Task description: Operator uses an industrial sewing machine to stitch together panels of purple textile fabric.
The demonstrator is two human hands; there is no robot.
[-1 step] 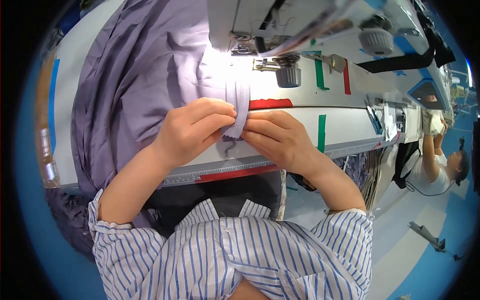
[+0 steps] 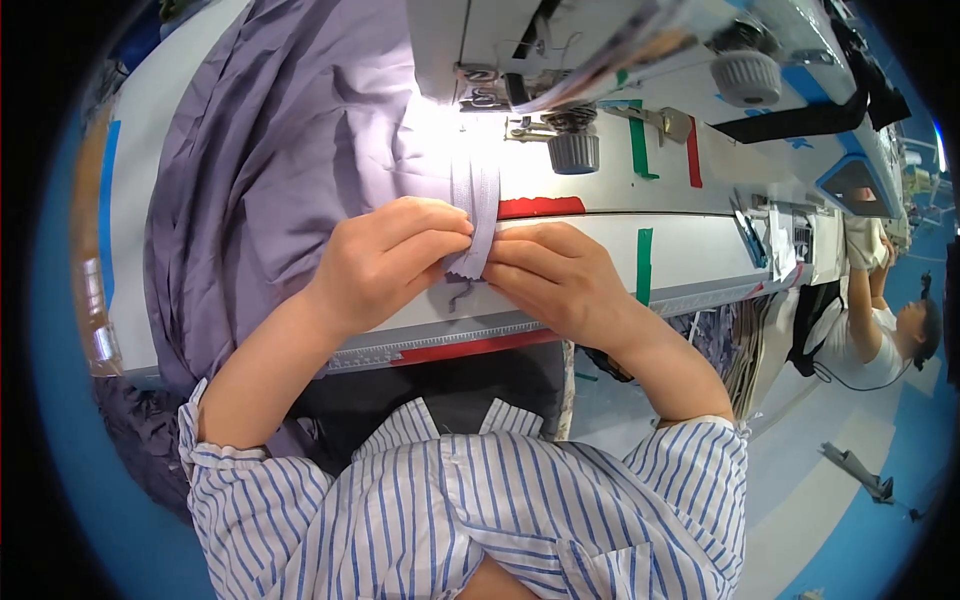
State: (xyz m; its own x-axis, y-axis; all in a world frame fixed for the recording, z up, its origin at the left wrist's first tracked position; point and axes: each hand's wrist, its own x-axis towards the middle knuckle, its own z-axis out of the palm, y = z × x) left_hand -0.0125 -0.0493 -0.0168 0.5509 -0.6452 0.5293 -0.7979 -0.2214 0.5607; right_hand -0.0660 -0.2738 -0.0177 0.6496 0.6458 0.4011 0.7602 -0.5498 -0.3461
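Pinching the lilac zipper tape [image 2: 485, 215] near its lower end with left hand [image 2: 385, 260] and right hand [image 2: 560, 275], before the cut-off sewing machine [image 2: 680, 85], with contact points partly hidden and the tape's upper part lost in glare.

And here's the white desk [image 2: 695, 245], curving across the view, with lilac fabric [image 2: 290, 180] sprawling in deep folds over its left half! The sewing machine [image 2: 740, 80] stands at the far side. Closer in, red tape [image 2: 540, 207] hugs a seam in the top, and green tape [image 2: 644, 265] runs toward the near edge, where a ruler strip [image 2: 480, 335] follows the rim. Blue tape [image 2: 108, 200] marks the left side, and over right, blue-and-dark tools [image 2: 748, 238] lie bunched together!
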